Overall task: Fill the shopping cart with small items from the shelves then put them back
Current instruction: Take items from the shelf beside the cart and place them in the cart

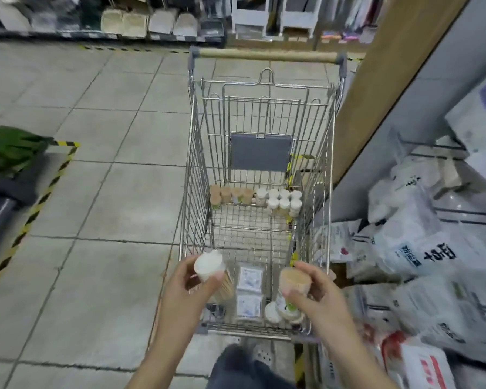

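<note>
Toothpick jars sit one in each of your hands, both held over the near end of the shopping cart. Your left hand curls its fingers and thumb round a white-capped jar, tilted so the cap points up and away from you, the sticks showing below your thumb. Your right hand pinches a tan-topped jar between thumb and fingers, held above the cart's right near corner. Under it, more round containers lie on the cart floor, and between your hands two flat white packets lie side by side on the wire. At the far end of the basket stand two groups of small jars: tan-lidded ones on the left, white-lidded ones on the right, close together. White bags crowd the shelves to your right, just beside the cart.
</note>
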{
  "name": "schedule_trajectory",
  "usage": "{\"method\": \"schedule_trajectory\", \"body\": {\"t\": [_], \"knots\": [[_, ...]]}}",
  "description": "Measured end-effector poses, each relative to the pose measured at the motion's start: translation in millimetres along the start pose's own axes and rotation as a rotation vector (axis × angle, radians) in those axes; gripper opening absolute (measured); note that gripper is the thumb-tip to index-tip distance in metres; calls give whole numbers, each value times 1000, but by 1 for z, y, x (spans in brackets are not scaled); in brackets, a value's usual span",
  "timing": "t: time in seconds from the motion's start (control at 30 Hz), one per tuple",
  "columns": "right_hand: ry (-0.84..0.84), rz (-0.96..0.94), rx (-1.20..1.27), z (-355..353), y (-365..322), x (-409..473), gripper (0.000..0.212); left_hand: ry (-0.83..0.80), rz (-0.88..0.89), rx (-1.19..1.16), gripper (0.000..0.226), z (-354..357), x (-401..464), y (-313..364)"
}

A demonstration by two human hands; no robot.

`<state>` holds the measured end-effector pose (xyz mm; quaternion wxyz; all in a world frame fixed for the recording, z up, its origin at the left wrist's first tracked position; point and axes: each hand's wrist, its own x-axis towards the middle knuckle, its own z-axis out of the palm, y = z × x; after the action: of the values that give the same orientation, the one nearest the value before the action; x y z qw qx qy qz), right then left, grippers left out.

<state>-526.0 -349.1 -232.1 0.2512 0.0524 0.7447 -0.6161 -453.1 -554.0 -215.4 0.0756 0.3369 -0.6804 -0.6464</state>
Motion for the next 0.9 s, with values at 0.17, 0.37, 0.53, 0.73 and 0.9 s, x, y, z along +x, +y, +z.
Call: {"method": "schedule_trajectory", "body": {"t": [0.17,0.37,0.53,0.73,0.9], "knots": [[52,48,49,0,4,76,47,-78,-84,77,39,36,78,-18],[104,82,51,9,18,176,47,-140,-114,183,38,94,197,-57],[136,100,56,20,39,256,48,-146,-160,215,41,145,291,-104],[181,129,90,27,73,323,53,-164,-202,282,36,196,371,-162],[198,153,105,26,104,348,53,-150,-165,370,38,226,419,-197]]}}
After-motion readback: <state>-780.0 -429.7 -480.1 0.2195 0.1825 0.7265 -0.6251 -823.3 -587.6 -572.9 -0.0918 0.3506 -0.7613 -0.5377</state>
